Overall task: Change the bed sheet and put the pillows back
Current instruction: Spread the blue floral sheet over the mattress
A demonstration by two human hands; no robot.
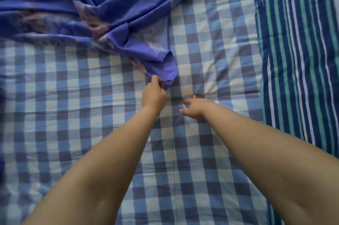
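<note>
While both bare forearms are stretched forward over the bed (64, 96), a corner of the purple sheet (113, 14) is pinched by the left hand (153, 94), whose fingers are curled round the hanging tip of cloth just above the middle of the view. That sheet is seen bunched and creased across the upper left of the bed, with paler printed patches showing among its folds, and one narrowing fold is drawn down from the heap to the gripping hand. Beneath it, a blue, white and grey checked sheet (211, 56) is spread over most of the bed surface, lightly wrinkled near the hands. The right hand (192, 108) is held just beside the left one, close over the checked cloth, with its fingers loosely extended and pointing leftward; nothing is held in it, and whether its fingertips touch the cloth cannot be told. A small pucker in the checked sheet is seen just beyond its fingers. Along the right edge of the view a striped cover (297, 50) in dark blue, teal and white is laid, its stripes running away from the person, and its edge is set against the checked sheet. Whether this striped piece is a quilt or a pillow cannot be told
</note>
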